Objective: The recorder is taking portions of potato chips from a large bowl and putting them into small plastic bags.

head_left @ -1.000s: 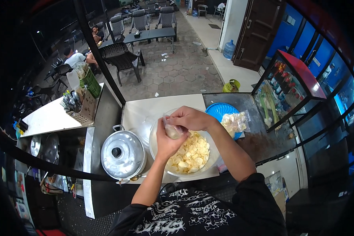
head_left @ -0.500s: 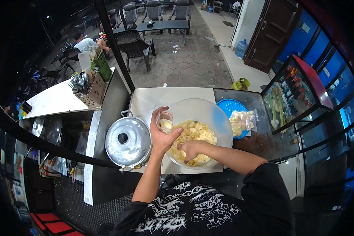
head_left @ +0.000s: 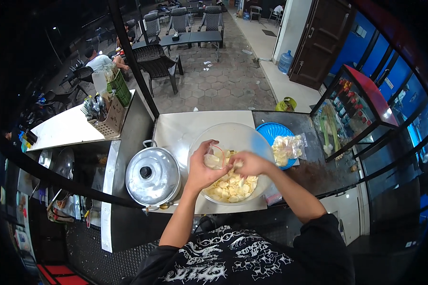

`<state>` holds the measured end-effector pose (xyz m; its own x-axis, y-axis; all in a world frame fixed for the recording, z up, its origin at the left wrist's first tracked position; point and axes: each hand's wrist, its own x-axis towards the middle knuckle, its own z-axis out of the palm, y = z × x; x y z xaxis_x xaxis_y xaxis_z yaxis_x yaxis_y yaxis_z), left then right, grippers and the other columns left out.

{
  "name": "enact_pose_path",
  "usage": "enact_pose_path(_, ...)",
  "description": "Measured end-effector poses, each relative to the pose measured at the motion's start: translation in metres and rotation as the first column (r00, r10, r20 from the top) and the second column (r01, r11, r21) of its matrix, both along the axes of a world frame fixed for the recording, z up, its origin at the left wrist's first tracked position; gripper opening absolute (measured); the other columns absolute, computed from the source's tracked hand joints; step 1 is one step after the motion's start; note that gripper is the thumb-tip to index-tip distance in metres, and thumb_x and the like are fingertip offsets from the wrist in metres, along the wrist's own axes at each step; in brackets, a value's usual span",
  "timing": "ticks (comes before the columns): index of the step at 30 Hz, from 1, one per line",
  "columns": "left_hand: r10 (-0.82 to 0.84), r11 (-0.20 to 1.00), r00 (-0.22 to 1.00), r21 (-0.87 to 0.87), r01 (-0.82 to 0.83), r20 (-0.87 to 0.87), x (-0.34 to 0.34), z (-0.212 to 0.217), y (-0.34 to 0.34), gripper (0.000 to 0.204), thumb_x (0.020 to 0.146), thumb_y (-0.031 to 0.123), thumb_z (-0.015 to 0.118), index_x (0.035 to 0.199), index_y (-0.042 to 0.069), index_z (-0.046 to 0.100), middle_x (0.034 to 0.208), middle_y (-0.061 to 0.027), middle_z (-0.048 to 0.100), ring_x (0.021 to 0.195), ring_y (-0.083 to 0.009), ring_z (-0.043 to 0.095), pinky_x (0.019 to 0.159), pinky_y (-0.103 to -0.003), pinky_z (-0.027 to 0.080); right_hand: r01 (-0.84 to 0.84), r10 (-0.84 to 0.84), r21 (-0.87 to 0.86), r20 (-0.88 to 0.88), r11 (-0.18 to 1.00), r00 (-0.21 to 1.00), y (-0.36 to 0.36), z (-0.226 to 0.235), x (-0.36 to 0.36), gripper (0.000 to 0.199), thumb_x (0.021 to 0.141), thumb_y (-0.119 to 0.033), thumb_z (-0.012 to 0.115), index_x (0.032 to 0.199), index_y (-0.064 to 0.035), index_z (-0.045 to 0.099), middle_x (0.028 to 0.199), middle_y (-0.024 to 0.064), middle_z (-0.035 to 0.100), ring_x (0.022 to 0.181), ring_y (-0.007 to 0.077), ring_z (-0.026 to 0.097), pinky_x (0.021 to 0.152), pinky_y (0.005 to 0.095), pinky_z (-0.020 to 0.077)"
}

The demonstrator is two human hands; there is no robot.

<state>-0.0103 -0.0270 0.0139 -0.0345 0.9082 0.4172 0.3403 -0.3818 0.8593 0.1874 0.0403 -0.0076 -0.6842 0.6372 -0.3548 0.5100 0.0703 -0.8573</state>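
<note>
Bag (head_left: 215, 158) — over wide-mouthed bowl (head_left: 229, 133)

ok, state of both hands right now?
Left hand: closed around a small clear zip bag.
Right hand: motion-blurred over the translucent bowl; pale chips show by its fingertips, but its grip cannot be told.

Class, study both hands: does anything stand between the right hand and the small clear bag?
Nothing visible does. The left hand holds the bag above the bowl, thumb along the lower side; the red edge faces the blurred right hand, uncovered.
</note>
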Motion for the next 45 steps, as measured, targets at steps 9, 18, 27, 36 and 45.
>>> enact_pose_path(9,-0.034,0.999,0.999,-0.036,0.034,-0.007,0.031,0.005,0.007,0.066,0.057,0.027,0.082,0.110,-0.002,0.053,0.098,-0.0177,0.064,0.087,-0.0262,0.064,0.077,-0.034,0.050,-0.058,0.059,0.111,-0.013,0.992,0.998,-0.003,0.138,-0.002,0.037,0.075,-0.010,0.066,0.111,-0.0013,0.058,0.075,0.0101,0.061,0.054,0.0126,0.060,0.049,0.0277,0.0487)
enact_pose_path(18,-0.025,0.999,0.990,-0.027,0.029,0.138,0.023,0.004,-0.001,0.064,0.060,0.020,0.082,0.110,-0.001,0.048,0.094,-0.0115,0.060,0.087,-0.0183,0.058,0.080,-0.032,0.047,0.071,-0.046,0.122,-0.197,0.990,0.979,-0.006,0.146,-0.006,0.045,0.077,-0.001,0.060,0.121,-0.0045,0.057,0.096,0.0104,0.064,0.073,0.0117,0.062,0.062,0.0250,0.0526)
enact_pose_path(27,-0.117,0.992,0.989,0.064,0.111,0.092,0.004,0.022,-0.006,0.065,0.059,0.024,0.083,0.109,0.000,0.049,0.092,-0.0099,0.058,0.083,-0.0171,0.057,0.077,-0.031,0.047,-0.222,0.218,0.178,0.041,0.959,0.975,-0.022,0.141,-0.017,0.031,0.075,-0.004,0.061,0.106,-0.0050,0.065,0.068,-0.0040,0.056,0.056,0.0005,0.046,0.052,0.0195,0.0386)
enact_pose_path(36,-0.324,0.927,0.839,-0.033,0.375,0.437,0.010,0.011,0.001,0.062,0.074,0.010,0.065,0.127,0.001,0.036,0.104,-0.0084,0.054,0.098,-0.0176,0.051,0.083,-0.032,0.045,0.531,-0.383,0.170,-0.517,0.830,0.765,-0.048,0.089,-0.017,0.027,0.081,-0.004,0.067,0.107,-0.0008,0.060,0.082,0.0081,0.068,0.072,0.0073,0.061,0.066,0.0216,0.0494)
enact_pose_path(45,-0.105,0.967,0.836,-0.142,0.213,0.538,0.045,0.005,0.013,0.023,0.095,0.017,0.054,0.094,-0.003,0.065,0.082,-0.0039,0.065,0.075,-0.0071,0.056,0.068,-0.023,0.045,0.686,-0.507,-0.010,-0.681,0.728,0.529,-0.050,0.039,0.008,0.019,0.087,-0.011,0.065,0.096,0.0048,0.068,0.081,0.0072,0.069,0.072,0.0072,0.061,0.064,0.0214,0.0475)
